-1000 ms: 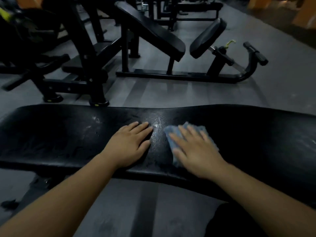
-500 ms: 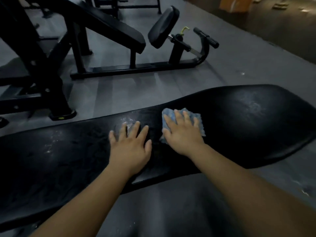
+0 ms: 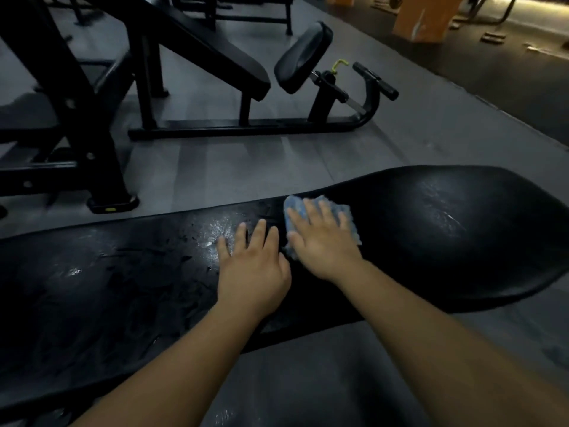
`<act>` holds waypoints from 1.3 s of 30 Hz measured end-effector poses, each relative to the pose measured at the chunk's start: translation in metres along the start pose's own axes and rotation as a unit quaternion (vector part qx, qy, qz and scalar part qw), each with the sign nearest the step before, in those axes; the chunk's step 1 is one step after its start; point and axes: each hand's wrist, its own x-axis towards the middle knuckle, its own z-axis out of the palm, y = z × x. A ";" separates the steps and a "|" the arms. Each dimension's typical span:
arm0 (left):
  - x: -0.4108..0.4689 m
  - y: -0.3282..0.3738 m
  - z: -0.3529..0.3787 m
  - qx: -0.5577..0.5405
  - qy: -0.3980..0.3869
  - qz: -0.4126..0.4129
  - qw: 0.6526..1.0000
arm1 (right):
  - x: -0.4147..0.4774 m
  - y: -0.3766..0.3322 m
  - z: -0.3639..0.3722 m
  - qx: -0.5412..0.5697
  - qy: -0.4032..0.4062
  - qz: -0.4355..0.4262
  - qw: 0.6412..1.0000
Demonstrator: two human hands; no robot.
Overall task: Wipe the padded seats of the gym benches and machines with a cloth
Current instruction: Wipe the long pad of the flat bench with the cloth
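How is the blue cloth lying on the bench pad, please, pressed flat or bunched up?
Pressed flat: the right hand lies on the cloth with straight fingers, edges showing around them. Folded layers: cannot tell.

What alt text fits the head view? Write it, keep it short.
A person's right hand presses a blue cloth flat on a long black padded bench; the left hand rests flat beside it. Other black gym machines stand on the grey floor behind.

Glossy, cracked black vinyl bench pad (image 3: 431, 241); nubbly blue cloth (image 3: 346, 217)
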 end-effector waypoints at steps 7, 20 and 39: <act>-0.017 -0.050 -0.008 0.051 -0.003 0.001 0.999 | -0.047 0.039 -0.005 0.013 -0.003 -0.156 0.988; -0.024 -0.044 -0.009 0.044 0.003 -0.059 0.997 | -0.027 0.030 -0.004 -0.004 -0.026 -0.316 0.948; -0.023 -0.047 -0.008 0.028 0.023 -0.064 0.997 | 0.034 -0.018 -0.002 -0.005 -0.020 -0.217 0.976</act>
